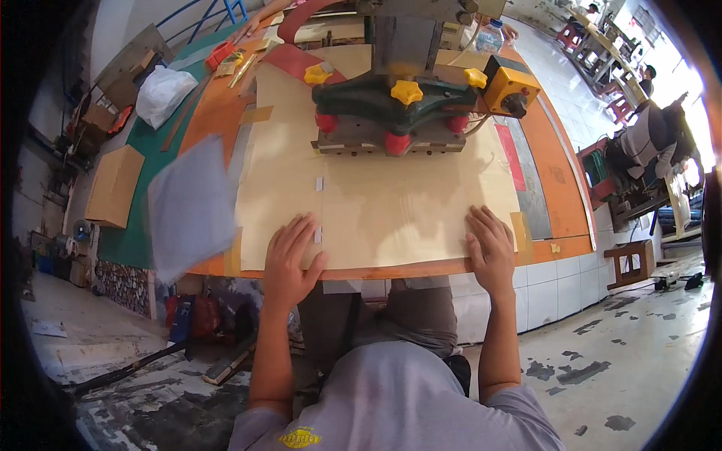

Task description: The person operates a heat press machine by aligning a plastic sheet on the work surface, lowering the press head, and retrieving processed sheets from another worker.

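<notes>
My left hand (pixel 289 254) lies flat with its fingers stretched out on the near left part of a cream board (pixel 406 218). Opposite it, my right hand (pixel 490 246) rests palm down near the board's right edge, fingers also extended. Two small pale strips sit on the board: one (pixel 317 234) beside my left fingertips, another (pixel 319 183) farther back. Over the far half of the board stands a press head (pixel 395 105) with a dark green frame, yellow star knobs and red feet; it hides part of the board.
An orange table (pixel 560 177) carries the board. Left are a stack of translucent sheets (pixel 192 207), a cardboard box (pixel 116 186) and a white plastic bag (pixel 163 95). A yellow control box (pixel 508 89) hangs beside the press. Another person's hand (pixel 242 31) shows at the far side.
</notes>
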### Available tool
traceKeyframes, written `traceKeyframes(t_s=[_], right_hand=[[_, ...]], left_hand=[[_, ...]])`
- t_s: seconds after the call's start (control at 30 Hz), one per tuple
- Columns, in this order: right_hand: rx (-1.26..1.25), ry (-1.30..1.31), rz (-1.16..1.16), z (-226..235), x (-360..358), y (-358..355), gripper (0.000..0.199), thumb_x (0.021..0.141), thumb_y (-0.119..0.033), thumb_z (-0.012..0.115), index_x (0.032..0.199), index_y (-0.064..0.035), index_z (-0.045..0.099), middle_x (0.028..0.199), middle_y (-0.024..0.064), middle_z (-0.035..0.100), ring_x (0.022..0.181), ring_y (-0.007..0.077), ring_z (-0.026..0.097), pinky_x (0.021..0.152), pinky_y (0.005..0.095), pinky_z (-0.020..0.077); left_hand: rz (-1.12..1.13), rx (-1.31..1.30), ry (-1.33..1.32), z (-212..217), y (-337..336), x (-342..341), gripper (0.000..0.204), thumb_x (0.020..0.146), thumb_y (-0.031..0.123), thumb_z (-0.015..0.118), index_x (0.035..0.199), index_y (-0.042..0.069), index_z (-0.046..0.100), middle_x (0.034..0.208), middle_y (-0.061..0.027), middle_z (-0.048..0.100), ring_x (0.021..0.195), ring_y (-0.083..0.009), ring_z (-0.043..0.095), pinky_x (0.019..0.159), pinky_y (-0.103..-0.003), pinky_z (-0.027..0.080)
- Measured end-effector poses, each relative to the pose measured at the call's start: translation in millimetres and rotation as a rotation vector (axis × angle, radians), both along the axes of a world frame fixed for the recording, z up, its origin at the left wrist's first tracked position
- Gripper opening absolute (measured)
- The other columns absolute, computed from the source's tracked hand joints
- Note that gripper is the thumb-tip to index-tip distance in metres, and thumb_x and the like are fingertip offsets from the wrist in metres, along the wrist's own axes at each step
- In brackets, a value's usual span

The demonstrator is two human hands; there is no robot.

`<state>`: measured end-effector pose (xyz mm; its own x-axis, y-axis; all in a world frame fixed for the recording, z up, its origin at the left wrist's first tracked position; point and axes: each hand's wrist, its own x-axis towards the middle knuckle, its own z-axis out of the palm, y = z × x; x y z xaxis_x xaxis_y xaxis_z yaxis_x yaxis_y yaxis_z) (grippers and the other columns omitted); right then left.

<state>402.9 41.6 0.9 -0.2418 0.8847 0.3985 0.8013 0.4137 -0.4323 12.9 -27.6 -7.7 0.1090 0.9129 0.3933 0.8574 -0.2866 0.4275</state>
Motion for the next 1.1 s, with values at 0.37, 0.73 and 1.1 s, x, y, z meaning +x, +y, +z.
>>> traceKeyframes(t_s=[0.37, 0.73, 1.1], right_hand=[[0.321, 0.195, -0.061, -28.3, -0.6, -8.4, 0.022, 0.098, -0.010, 0.058, 0.097, 0.0003, 0.078, 0.112, 0.0125, 0.080, 0.114, 0.0312, 0.074, 0.098, 0.0407, 0.0528], [0.327, 0.202, -0.074, -29.2, -1.7, -8.0, 0.022, 0.097, -0.008, 0.058, 0.094, 0.0003, 0.078, 0.109, 0.0126, 0.080, 0.112, 0.0320, 0.075, 0.097, 0.0405, 0.0533], [0.326, 0.206, -0.085, -30.3, -2.4, -8.6, 0.020, 0.096, -0.007, 0.059, 0.096, -0.0003, 0.079, 0.109, 0.0116, 0.080, 0.112, 0.0310, 0.075, 0.097, 0.0403, 0.0534]], left_hand=[[0.327, 0.468, 0.158, -62.3, -20.1, -3.6, 0.042, 0.104, 0.034, 0.046, 0.123, 0.010, 0.075, 0.130, -0.0031, 0.076, 0.121, -0.0257, 0.068, 0.094, -0.041, 0.045], [0.348, 0.490, 0.174, -62.5, -18.4, -1.2, 0.042, 0.106, 0.034, 0.043, 0.117, 0.012, 0.077, 0.127, -0.0004, 0.077, 0.116, -0.0228, 0.069, 0.092, -0.038, 0.043], [0.357, 0.500, 0.164, -65.0, -19.3, -1.5, 0.043, 0.105, 0.034, 0.043, 0.116, 0.012, 0.078, 0.126, -0.0002, 0.077, 0.115, -0.0227, 0.069, 0.092, -0.038, 0.042]])
